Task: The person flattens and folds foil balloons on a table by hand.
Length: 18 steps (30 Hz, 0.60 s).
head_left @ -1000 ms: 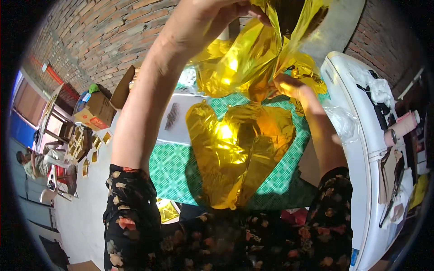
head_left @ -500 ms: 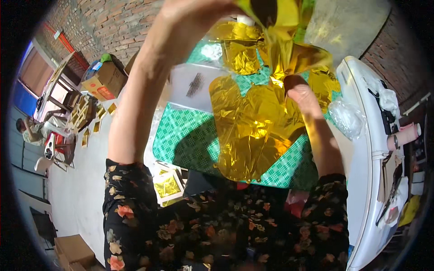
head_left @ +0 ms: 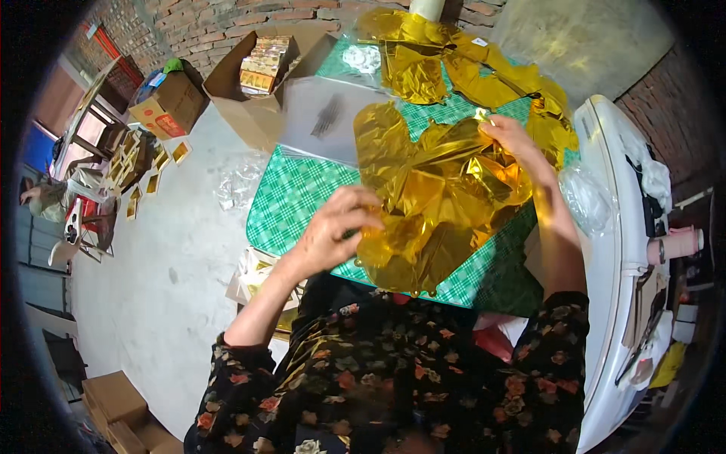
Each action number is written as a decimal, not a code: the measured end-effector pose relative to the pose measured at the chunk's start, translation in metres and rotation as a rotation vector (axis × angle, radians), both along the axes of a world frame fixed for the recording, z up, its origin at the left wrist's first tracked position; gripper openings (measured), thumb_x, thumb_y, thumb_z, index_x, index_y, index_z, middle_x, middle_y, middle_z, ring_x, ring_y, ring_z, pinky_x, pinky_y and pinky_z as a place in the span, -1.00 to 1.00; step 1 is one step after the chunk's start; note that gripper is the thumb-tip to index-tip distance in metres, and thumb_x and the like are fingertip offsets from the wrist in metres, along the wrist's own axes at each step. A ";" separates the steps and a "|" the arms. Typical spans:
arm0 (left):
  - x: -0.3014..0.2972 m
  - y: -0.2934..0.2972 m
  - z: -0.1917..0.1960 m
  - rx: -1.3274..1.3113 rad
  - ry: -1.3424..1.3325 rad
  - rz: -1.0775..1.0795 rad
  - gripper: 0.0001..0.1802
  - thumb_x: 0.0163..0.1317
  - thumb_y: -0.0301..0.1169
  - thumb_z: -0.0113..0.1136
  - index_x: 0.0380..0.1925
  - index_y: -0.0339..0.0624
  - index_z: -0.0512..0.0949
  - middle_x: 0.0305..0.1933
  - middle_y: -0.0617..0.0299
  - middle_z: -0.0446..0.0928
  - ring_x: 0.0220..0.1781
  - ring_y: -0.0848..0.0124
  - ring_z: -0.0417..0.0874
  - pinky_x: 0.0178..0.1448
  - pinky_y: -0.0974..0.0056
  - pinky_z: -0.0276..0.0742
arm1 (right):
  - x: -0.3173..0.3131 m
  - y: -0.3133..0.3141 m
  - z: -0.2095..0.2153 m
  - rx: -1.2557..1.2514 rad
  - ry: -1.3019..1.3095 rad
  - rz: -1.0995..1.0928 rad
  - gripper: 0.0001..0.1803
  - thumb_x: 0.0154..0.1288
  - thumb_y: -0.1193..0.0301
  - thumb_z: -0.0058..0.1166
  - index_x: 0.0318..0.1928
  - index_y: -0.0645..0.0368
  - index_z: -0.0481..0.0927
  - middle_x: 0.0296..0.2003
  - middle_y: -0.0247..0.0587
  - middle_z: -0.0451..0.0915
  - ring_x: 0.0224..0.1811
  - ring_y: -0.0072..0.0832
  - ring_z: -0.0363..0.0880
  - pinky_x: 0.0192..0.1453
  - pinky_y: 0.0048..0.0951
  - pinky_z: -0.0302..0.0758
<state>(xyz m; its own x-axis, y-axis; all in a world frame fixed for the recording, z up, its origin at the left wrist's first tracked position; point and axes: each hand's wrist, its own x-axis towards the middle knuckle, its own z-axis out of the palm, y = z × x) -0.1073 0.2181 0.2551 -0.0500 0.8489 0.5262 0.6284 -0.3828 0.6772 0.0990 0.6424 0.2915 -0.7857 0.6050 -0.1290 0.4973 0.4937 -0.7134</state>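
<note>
A crumpled gold foil balloon [head_left: 439,197] lies spread over the near half of the table [head_left: 291,200], which is covered in a green checked cloth, its lower lobes reaching the near edge. The left hand [head_left: 336,231] grips the balloon's left lower part — fingers curled over the foil, thumb tucked against it, so the film bunches just right of the knuckles. The right hand [head_left: 514,140] pinches the balloon's upper right rim between fingertips and thumb, the foil hanging down and left from that pinch toward the other hand.

Toward the far edge of the table lies a heap of more gold foil balloons [head_left: 454,64], apart from the held one. A clear plastic sheet [head_left: 325,121] rests at the far left corner. Left of the table an open cardboard box [head_left: 261,76] stands on the concrete floor, and a white appliance [head_left: 612,250] stands along the table's right edge.
</note>
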 end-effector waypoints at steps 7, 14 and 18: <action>0.034 -0.030 -0.021 -0.003 0.060 0.122 -0.62 0.03 -0.66 0.31 -0.10 -0.15 0.72 0.14 0.10 0.57 0.31 0.04 0.57 0.28 0.02 0.59 | -0.044 -0.023 -0.013 0.395 -0.050 0.089 -0.60 0.36 0.12 0.31 -0.14 0.26 0.65 -0.29 -0.01 0.64 -0.24 -0.23 0.60 -0.09 -0.20 0.52; 0.050 -0.037 -0.030 0.014 0.121 0.152 -0.48 -0.03 -0.67 0.31 0.03 -0.16 0.67 0.14 0.09 0.53 0.27 0.04 0.59 0.19 0.07 0.66 | -0.067 -0.033 -0.027 0.505 -0.120 0.135 -0.59 0.34 0.07 0.31 -0.24 0.21 0.65 -0.36 -0.04 0.63 -0.27 -0.10 0.62 -0.17 -0.14 0.49; 0.048 -0.042 -0.036 -0.034 0.130 0.123 -0.47 -0.04 -0.67 0.31 0.03 -0.19 0.67 0.19 0.09 0.55 0.28 0.06 0.59 0.22 0.06 0.64 | -0.071 -0.034 -0.028 0.508 -0.160 0.113 -0.58 0.33 0.06 0.33 -0.20 0.22 0.65 -0.28 0.02 0.68 -0.23 -0.04 0.64 -0.12 -0.12 0.52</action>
